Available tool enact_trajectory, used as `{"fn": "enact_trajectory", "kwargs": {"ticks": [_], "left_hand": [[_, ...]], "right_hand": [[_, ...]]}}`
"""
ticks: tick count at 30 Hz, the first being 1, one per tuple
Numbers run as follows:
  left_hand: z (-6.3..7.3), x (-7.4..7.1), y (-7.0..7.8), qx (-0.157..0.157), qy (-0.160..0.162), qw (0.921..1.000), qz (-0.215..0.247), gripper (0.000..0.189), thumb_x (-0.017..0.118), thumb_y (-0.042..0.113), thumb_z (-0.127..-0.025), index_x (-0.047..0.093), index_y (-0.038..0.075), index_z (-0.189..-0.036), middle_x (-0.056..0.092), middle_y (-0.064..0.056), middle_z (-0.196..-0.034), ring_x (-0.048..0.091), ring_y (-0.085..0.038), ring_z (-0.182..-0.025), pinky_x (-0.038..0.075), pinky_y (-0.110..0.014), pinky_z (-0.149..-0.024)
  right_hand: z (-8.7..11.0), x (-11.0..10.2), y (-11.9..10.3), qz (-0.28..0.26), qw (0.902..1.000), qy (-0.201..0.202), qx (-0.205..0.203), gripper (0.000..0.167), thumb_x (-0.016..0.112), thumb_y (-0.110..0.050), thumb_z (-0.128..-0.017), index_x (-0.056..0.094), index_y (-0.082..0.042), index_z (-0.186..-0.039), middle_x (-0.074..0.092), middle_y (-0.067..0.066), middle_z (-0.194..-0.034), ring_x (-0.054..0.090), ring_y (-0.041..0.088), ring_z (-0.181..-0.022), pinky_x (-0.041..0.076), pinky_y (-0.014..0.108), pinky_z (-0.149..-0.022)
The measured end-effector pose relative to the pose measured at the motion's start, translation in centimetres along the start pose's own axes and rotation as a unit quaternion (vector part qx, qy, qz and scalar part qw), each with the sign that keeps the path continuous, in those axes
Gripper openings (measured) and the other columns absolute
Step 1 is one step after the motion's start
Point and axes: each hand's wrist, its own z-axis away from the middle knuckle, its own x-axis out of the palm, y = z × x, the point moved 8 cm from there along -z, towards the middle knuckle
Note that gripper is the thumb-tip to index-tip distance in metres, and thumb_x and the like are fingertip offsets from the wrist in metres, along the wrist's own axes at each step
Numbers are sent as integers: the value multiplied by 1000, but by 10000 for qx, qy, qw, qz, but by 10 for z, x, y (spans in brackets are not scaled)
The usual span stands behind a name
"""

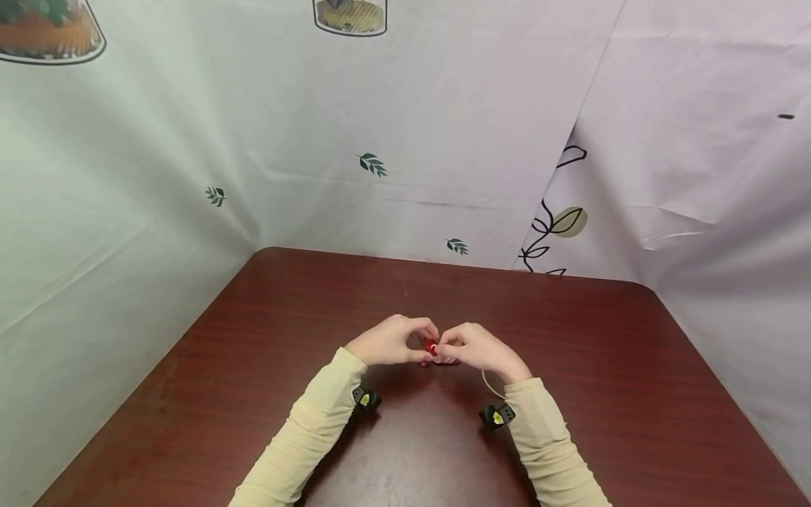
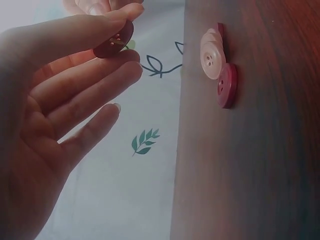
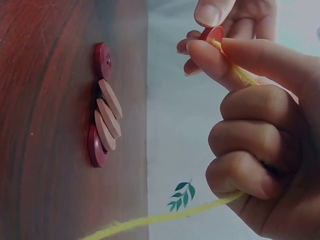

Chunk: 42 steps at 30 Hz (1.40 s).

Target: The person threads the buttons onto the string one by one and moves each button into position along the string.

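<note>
My left hand (image 1: pixel 394 341) pinches a dark red button (image 2: pixel 111 46) between thumb and fingers, above the table. Small holes show in its face, and yellow yarn (image 3: pixel 242 75) meets it there. With thumb and index finger, my right hand (image 3: pixel 260 135) pinches that yarn right beside the button. Its other fingers curl over the yarn, whose tail hangs out below them. Under the hands, a short row of buttons lies on the table: a red button (image 3: pixel 103 61) at one end, pink buttons (image 2: pixel 212 59) leaning on one another, and another red button (image 3: pixel 97 149) at the other end.
The brown wooden table (image 1: pixel 405 451) has rounded far corners. White printed sheeting (image 1: pixel 443 141) hangs behind it and along both sides. Black camera units (image 1: pixel 367 399) are strapped at both wrists, under light yellow sleeves (image 1: pixel 551 436).
</note>
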Motion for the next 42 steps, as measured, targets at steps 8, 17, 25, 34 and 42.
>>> {"fn": "enact_trajectory", "kwargs": {"ticks": [8,17,25,34,42], "left_hand": [[-1,4,-2,-122,-69,9998,159,28,74,10,-82,61,11,-107,74,-1,-98,68,-9,-90,55,-40,-85],[-1,4,-1,-35,-32,9996,290,31,73,10,-83,57,11,-109,75,0,-96,69,-11,-90,54,-39,-86],[-1,1,1,82,122,9998,98,22,75,11,-82,58,12,-94,73,2,-88,67,-3,-84,55,-33,-81],[0,-4,4,210,355,9990,-167,16,78,18,-82,64,12,-87,68,2,-84,62,-9,-77,54,-36,-74],[-1,-4,4,221,473,9985,-189,6,71,9,-86,67,10,-91,70,0,-86,60,-7,-73,54,-32,-71]], "right_hand": [[0,4,0,308,9991,-262,-111,18,59,-14,-91,72,-8,-80,60,5,-65,40,4,-56,34,18,-54],[0,8,-6,566,9947,-497,-707,19,54,-11,-93,69,-5,-85,68,12,-79,46,-2,-67,39,16,-62],[2,10,-8,286,9948,-716,-670,17,57,-13,-93,67,0,-89,63,7,-76,45,-1,-67,38,17,-62],[5,9,-5,130,9952,-736,-634,23,55,-21,-98,68,-3,-96,63,10,-78,48,2,-67,39,17,-63],[0,3,2,-77,9979,-464,-454,28,48,-20,-101,70,-6,-90,67,9,-82,52,4,-69,44,18,-64]]}}
